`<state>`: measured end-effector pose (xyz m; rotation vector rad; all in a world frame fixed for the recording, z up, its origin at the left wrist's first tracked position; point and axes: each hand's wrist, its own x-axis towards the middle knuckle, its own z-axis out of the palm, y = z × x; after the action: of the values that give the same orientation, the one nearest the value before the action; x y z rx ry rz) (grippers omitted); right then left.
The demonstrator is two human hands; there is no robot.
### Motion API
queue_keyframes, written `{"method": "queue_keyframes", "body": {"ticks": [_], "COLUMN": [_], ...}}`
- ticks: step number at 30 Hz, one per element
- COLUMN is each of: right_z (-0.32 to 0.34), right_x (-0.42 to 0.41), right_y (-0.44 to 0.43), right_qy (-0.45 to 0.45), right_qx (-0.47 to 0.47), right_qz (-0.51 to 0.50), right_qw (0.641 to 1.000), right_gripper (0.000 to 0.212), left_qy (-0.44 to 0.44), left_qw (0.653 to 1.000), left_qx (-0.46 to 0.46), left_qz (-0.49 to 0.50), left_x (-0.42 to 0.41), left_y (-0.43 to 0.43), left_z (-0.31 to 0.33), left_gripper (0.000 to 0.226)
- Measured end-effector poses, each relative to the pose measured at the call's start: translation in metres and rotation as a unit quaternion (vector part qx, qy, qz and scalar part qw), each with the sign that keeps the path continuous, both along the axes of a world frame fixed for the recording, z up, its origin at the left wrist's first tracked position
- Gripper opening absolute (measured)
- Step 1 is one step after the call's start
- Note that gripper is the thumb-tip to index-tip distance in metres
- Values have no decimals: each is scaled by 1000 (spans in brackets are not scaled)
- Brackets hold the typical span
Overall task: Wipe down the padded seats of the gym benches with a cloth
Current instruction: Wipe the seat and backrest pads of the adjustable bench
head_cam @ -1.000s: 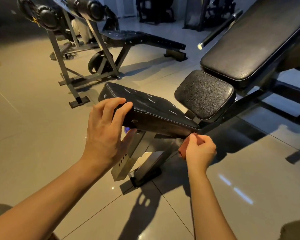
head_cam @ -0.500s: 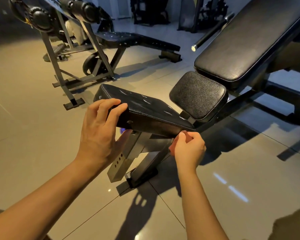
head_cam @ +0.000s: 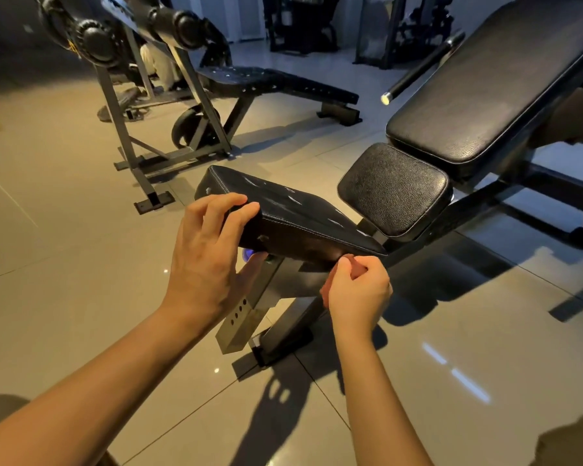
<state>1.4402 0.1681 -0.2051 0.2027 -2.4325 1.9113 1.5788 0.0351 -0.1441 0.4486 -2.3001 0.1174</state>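
A black padded seat [head_cam: 297, 213] tilts up at the front of an adjustable bench. My left hand [head_cam: 209, 257] grips its front corner, fingers over the top and thumb under the lower edge. My right hand [head_cam: 357, 290] holds a bunched reddish cloth [head_cam: 355, 265] against the lower side edge of the seat, near where it narrows. Most of the cloth is hidden inside my fist. Behind the seat are a small black pad [head_cam: 394, 190] and the long inclined backrest [head_cam: 498, 85].
The bench's metal post [head_cam: 239, 317] and foot stand on the glossy tiled floor right under my hands. A second flat bench [head_cam: 276, 84] on a steel frame stands behind at the left. A bar [head_cam: 421, 68] juts out beside the backrest. More machines line the far wall.
My right hand with the cloth has slid a little to the left along the seat's lower side edge. My left hand keeps its grip on the front corner.
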Motion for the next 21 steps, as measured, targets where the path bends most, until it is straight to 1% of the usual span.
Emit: {"method": "queue_keyframes", "body": {"ticks": [2,4,5,6,7,10,12,14,15,17,19,21], "right_z": [20,34,36,35,31,18,20,35,42,48,47,41], "right_x": [26,55,63,64,57,22,18,38,50,67,69,64], "right_y": [-11,-24,-27,-28,-25,-9,-6,-16,-22,-31,-34,-32], "right_qy": [54,149,184,197,185,84,53,74,98,155,181,164], "right_qx": [-17,-29,-25,-24,-28,-25,-14,-22,-33,-39,-29,-41], "right_qz": [61,134,160,169,160,65,41,91,126,174,187,174], "right_qw": [997,979,970,965,969,994,998,993,987,972,965,970], "right_gripper": [10,7,4,3,2,6,16,24,22,8,6,8], "left_qy": [-2,-11,-20,-31,-45,-62,-60,-59,-60,-62,-65,-66], "left_qw": [1000,1000,999,999,998,996,996,996,996,996,996,996], "left_qx": [9,13,12,10,6,6,13,13,13,24,33,40], "left_qz": [-12,-24,-31,-39,-46,-57,-62,-61,-58,-53,-52,-55], "left_x": [0,3,6,9,13,22,24,25,25,27,29,29], "left_y": [-2,-4,-5,-7,-9,-17,-21,-23,-24,-25,-28,-30], "left_z": [0,3,5,8,11,16,15,14,15,18,20,21], "left_gripper": [74,72,71,70,71,75,75,71,70,72,74,73]}}
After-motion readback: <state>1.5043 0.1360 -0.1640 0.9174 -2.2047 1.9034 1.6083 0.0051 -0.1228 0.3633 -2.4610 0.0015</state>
